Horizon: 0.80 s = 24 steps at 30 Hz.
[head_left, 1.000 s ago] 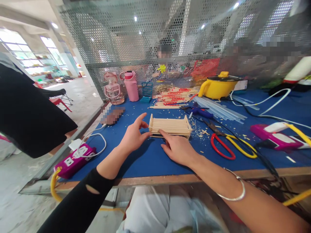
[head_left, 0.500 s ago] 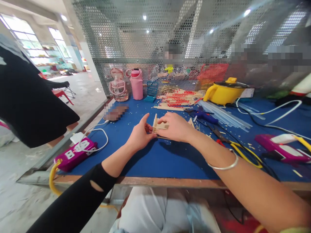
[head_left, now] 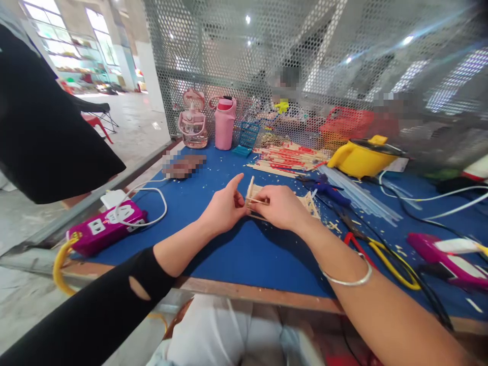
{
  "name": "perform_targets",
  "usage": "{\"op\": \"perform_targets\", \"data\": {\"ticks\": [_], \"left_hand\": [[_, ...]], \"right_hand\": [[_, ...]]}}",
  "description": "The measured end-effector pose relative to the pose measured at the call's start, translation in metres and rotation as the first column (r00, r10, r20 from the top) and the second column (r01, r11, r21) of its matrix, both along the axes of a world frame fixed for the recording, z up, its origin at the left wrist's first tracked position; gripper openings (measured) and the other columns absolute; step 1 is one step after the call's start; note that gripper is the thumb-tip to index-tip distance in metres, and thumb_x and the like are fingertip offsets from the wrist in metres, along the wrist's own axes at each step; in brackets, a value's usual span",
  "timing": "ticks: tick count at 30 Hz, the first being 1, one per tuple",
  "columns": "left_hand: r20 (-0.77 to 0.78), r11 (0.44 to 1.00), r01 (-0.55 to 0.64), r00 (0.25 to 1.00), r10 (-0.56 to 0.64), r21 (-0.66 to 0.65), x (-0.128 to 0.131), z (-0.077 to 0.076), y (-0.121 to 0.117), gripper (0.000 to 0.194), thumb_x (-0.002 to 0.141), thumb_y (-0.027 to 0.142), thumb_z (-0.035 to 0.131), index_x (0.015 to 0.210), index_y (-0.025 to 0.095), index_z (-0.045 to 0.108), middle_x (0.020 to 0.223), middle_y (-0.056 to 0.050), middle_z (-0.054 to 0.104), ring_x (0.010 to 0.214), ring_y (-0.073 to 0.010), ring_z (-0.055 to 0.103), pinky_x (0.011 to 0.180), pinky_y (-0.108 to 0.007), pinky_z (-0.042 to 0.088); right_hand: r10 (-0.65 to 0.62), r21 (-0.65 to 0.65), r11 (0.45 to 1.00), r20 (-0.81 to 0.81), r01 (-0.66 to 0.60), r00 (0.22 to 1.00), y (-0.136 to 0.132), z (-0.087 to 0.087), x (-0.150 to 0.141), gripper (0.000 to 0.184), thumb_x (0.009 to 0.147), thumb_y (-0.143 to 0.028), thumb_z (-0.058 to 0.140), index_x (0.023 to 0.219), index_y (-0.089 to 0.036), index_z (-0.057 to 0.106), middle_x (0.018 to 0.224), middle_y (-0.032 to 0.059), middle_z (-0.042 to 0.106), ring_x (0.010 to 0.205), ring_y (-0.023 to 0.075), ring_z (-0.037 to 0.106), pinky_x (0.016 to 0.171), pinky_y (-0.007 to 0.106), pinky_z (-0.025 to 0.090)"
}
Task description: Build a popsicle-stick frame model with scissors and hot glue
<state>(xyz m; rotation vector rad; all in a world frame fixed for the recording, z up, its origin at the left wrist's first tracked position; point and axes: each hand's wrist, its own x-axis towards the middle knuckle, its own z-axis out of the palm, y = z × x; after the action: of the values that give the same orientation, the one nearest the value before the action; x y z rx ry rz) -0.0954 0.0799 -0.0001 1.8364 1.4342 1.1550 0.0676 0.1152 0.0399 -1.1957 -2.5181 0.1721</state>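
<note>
A small frame built of pale wooden sticks [head_left: 313, 205] rests on the blue table top, its middle largely hidden behind my right hand. My left hand [head_left: 223, 207] grips the frame's left end with curled fingers, the thumb pointing up beside an upright stick. My right hand [head_left: 282, 206] reaches over the frame, fingers pinched on a thin wooden stick [head_left: 258, 201] that lies against that left end. Whether this stick is fixed to the frame I cannot tell.
Behind lie a pile of wooden sticks [head_left: 290, 156], pink bottles [head_left: 224, 124] and a yellow pot [head_left: 362, 157]. To the right are glue sticks [head_left: 362, 195], blue-handled pliers [head_left: 331, 190] and yellow-handled pliers [head_left: 392, 262]. A purple power strip [head_left: 104, 226] sits left; a person in black stands beyond.
The view has shifted and tilted a little. My right hand has turned slightly, so more of the frame's right end shows. Both hands stay at the frame.
</note>
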Motion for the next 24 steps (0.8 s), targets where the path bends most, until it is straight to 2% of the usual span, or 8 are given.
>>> {"op": "perform_targets", "data": {"ticks": [7, 11, 17, 24], "left_hand": [[0.080, 1.000, -0.025, 0.996, 0.026, -0.007, 0.001, 0.002, -0.003, 0.081, 0.069, 0.018, 0.067, 0.141, 0.021, 0.030, 0.080, 0.003, 0.059, 0.060, -0.0095, 0.060, 0.060, -0.022, 0.047], [0.052, 0.999, -0.045, 0.998, 0.043, 0.025, 0.000, 0.003, -0.003, 0.079, 0.069, 0.017, 0.067, 0.140, 0.020, 0.033, 0.075, 0.004, 0.060, 0.061, -0.0100, 0.060, 0.065, -0.024, 0.049], [0.031, 0.998, -0.041, 0.999, 0.040, 0.049, -0.001, 0.003, -0.002, 0.079, 0.069, 0.014, 0.065, 0.141, 0.021, 0.033, 0.075, 0.003, 0.062, 0.060, -0.0101, 0.059, 0.065, -0.024, 0.048], [0.010, 0.998, -0.044, 0.999, 0.044, 0.052, -0.002, 0.004, -0.001, 0.080, 0.069, 0.015, 0.066, 0.141, 0.021, 0.033, 0.075, 0.002, 0.063, 0.061, -0.0105, 0.058, 0.064, -0.024, 0.048]], "right_hand": [[-0.023, -0.042, 0.999, -0.016, 0.022, 1.000, -0.003, 0.001, -0.002, 0.022, 0.077, -0.040, 0.061, 0.067, -0.023, 0.070, 0.068, -0.0001, 0.067, 0.060, 0.0116, 0.054, 0.053, 0.025, 0.027], [-0.015, -0.055, 0.998, -0.002, 0.015, 1.000, -0.004, 0.003, -0.003, 0.026, 0.078, -0.044, 0.060, 0.066, -0.022, 0.070, 0.067, 0.0007, 0.067, 0.061, 0.0121, 0.055, 0.053, 0.025, 0.028], [-0.028, -0.110, 0.993, 0.043, 0.033, 0.999, -0.003, 0.006, -0.005, 0.030, 0.078, -0.045, 0.059, 0.067, -0.020, 0.071, 0.063, 0.0017, 0.067, 0.056, 0.0118, 0.053, 0.052, 0.025, 0.028], [0.023, -0.139, 0.990, 0.075, -0.012, 0.997, 0.001, 0.011, -0.004, 0.035, 0.079, -0.048, 0.056, 0.066, -0.019, 0.071, 0.057, 0.0001, 0.063, 0.053, 0.0104, 0.048, 0.051, 0.025, 0.025]]}}
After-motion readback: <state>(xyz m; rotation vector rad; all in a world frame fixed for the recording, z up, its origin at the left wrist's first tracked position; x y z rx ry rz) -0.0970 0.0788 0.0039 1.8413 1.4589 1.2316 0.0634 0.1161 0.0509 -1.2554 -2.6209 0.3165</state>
